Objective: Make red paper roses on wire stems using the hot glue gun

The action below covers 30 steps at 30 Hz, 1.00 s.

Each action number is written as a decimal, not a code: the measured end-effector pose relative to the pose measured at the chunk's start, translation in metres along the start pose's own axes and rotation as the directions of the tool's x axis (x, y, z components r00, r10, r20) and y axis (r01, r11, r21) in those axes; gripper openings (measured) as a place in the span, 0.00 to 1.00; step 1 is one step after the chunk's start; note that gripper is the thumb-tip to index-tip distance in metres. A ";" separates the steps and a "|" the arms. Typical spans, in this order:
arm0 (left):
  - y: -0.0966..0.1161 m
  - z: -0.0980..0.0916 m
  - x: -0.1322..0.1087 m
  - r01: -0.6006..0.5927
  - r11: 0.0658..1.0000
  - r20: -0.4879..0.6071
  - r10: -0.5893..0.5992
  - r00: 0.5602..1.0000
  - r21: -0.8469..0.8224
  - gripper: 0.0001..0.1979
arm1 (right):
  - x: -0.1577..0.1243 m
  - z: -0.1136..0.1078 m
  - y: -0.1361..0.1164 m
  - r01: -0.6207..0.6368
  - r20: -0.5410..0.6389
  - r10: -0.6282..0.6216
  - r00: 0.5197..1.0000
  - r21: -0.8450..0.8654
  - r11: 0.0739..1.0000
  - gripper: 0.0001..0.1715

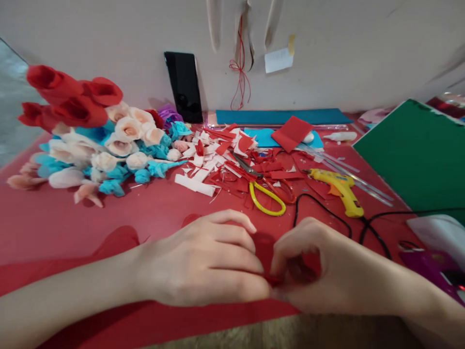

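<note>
Near the table's front edge, my left hand (210, 261) is closed, its fingers bent and side by side over a small piece of red crepe paper (274, 280). My right hand (323, 271) pinches the same piece between thumb and fingers, and the two hands meet there. Most of the piece is hidden by the fingers. A wide sheet of red crepe paper (109, 322) spreads beneath my left forearm. Just beyond the hands lie scissors (269, 198) with one yellow and one red handle loop, resting among red and white paper scraps (214, 160).
Red, cream and blue paper flowers (127, 131) are heaped at the left. A yellow glue gun (337, 189) with a black cord lies right, beside clear glue sticks (356, 179). A phone (185, 87) leans on the wall. A green board (417, 155) stands at the right.
</note>
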State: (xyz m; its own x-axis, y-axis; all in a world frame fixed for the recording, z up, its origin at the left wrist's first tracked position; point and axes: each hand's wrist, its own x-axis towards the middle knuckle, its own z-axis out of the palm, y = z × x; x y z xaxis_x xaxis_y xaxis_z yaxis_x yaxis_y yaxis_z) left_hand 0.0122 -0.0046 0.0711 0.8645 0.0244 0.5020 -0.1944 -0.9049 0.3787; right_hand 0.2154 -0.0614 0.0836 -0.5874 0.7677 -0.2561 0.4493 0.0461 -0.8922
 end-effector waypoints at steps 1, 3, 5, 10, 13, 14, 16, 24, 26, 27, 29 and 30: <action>0.000 0.000 0.000 -0.002 1.000 0.001 0.002 1.000 0.011 0.09 | 0.000 0.000 0.000 -0.010 0.009 0.010 1.000 0.012 1.000 0.02; 0.001 -0.001 0.001 -0.011 0.999 0.003 0.011 1.000 0.033 0.08 | 0.001 0.000 0.001 -0.028 0.020 0.028 0.999 0.030 0.999 0.02; 0.001 -0.001 0.001 -0.022 0.998 0.009 0.022 1.000 0.055 0.09 | 0.001 0.001 0.001 -0.038 0.025 0.036 0.999 0.043 0.998 0.02; 0.000 0.005 -0.004 -0.028 0.996 -0.085 0.035 0.996 0.079 0.11 | 0.000 0.001 0.001 -0.020 0.013 0.020 1.000 0.012 1.000 0.04; -0.001 0.010 -0.007 -0.038 0.995 -0.102 0.047 0.994 0.088 0.11 | -0.001 0.001 0.001 -0.026 -0.010 0.026 1.000 -0.033 0.999 0.05; -0.001 0.011 -0.007 -0.042 0.995 -0.106 0.052 0.993 0.090 0.11 | -0.001 0.000 0.001 -0.027 -0.010 0.026 1.000 -0.047 0.999 0.05; -0.002 0.011 -0.007 -0.045 0.995 -0.118 0.056 0.991 0.094 0.11 | 0.000 -0.001 0.001 -0.018 -0.008 0.018 1.000 -0.066 0.998 0.04; -0.003 0.011 -0.007 -0.023 0.990 -0.134 0.041 0.990 0.137 0.15 | 0.003 -0.005 0.002 0.044 -0.019 -0.047 0.999 -0.114 0.992 0.02; -0.004 0.011 -0.007 -0.028 0.989 -0.134 0.047 0.990 0.143 0.15 | 0.003 -0.006 0.003 0.040 -0.009 -0.042 0.999 -0.122 0.992 0.01; -0.005 0.010 -0.008 -0.028 0.989 -0.131 0.047 0.990 0.145 0.15 | 0.002 -0.007 0.003 0.043 -0.003 -0.044 0.999 -0.126 0.991 0.02; -0.007 0.008 -0.008 -0.024 0.988 -0.115 0.042 0.992 0.155 0.13 | 0.002 -0.009 0.003 0.046 -0.005 -0.048 0.999 -0.149 0.988 0.08; -0.009 0.007 -0.008 -0.022 0.987 -0.101 0.039 0.994 0.161 0.12 | 0.002 -0.010 0.003 0.045 -0.016 -0.048 0.999 -0.167 0.985 0.11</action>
State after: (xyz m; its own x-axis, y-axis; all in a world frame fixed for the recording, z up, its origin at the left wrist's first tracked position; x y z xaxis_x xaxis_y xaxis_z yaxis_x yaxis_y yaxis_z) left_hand 0.0105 -0.0002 0.0583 0.8053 0.0320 0.5920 -0.1362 -0.9618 0.2373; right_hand 0.2222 -0.0532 0.0838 -0.5973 0.7749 -0.2069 0.5289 0.1867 -0.8279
